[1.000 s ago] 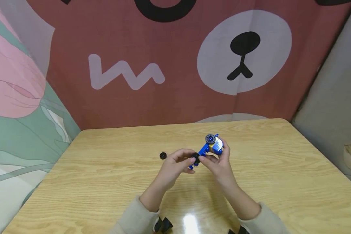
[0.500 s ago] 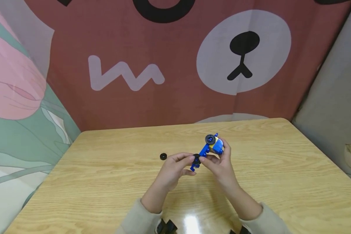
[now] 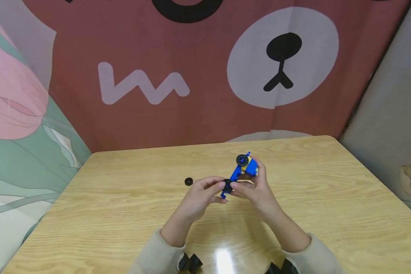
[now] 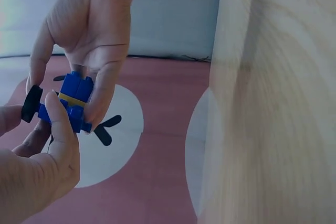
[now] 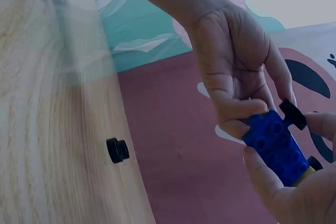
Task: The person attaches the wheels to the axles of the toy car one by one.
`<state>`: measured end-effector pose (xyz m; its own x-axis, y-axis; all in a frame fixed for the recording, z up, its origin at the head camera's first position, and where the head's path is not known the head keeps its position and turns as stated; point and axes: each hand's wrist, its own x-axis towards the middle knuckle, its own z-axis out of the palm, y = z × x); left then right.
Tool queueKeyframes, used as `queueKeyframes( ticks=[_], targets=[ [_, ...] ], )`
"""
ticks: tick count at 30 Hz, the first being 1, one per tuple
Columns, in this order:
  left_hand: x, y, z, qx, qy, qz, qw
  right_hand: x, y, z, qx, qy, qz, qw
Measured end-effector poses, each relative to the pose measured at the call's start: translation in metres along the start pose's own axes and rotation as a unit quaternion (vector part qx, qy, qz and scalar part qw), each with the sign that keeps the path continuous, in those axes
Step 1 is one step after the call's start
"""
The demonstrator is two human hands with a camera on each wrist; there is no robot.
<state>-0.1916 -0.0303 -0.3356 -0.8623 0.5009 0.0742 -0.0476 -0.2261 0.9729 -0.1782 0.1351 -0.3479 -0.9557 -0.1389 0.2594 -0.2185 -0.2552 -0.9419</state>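
A small toy car of blue and yellow building bricks (image 3: 249, 167) is held tilted above the table, one black wheel (image 3: 242, 160) showing on its upper end. My right hand (image 3: 258, 192) grips its body, thumb close to a second black wheel (image 3: 227, 185) at the lower end. Fingers and thumb of my left hand (image 3: 198, 196) pinch the car around that lower wheel. In the right wrist view the studs of the blue brick base (image 5: 277, 145) show, with the black wheel (image 5: 292, 114) standing at its side. My hands cover part of the car.
A loose black wheel (image 3: 188, 181) lies on the wooden table (image 3: 123, 213), left of my hands. Behind the table hangs a reddish-brown cloth (image 3: 150, 125) with a bear-face print. Black wrist devices (image 3: 190, 263) sit at my sleeves.
The car and both hands shift slightly left in the head view, and the car turns a little. The whole view moves slightly too. Both hands keep their hold.
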Motion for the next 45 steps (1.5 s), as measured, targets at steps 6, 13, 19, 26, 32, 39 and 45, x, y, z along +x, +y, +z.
queueKeyframes(
  ticks=[6, 13, 19, 26, 32, 39, 45],
  targets=[
    [0.000, -0.006, -0.003, 0.007, -0.010, -0.002, 0.9999, -0.002, -0.001, 0.003, 0.025, 0.021, 0.025, 0.9992],
    [0.000, -0.014, 0.002, 0.021, -0.030, 0.009, 0.9993, -0.002, -0.011, 0.005, -0.048, 0.029, 0.046, 0.9974],
    [0.003, -0.009, 0.004, 0.017, -0.037, 0.017, 0.9990, 0.000, -0.017, 0.004, -0.091, 0.029, 0.035, 0.9948],
    [0.004, -0.007, 0.004, 0.007, -0.025, 0.003, 0.9996, 0.001, -0.018, -0.001, -0.054, -0.015, 0.041, 0.9976],
    [0.003, -0.008, -0.001, 0.002, -0.016, 0.010, 0.9998, 0.003, -0.020, -0.010, -0.058, -0.102, 0.064, 0.9910],
    [0.003, -0.014, -0.005, 0.004, -0.024, 0.004, 0.9997, 0.001, -0.020, -0.016, -0.044, -0.146, 0.095, 0.9836],
    [0.007, -0.011, -0.007, 0.015, -0.011, 0.028, 0.9994, 0.005, -0.021, -0.015, -0.028, -0.131, 0.083, 0.9875]
  ],
)
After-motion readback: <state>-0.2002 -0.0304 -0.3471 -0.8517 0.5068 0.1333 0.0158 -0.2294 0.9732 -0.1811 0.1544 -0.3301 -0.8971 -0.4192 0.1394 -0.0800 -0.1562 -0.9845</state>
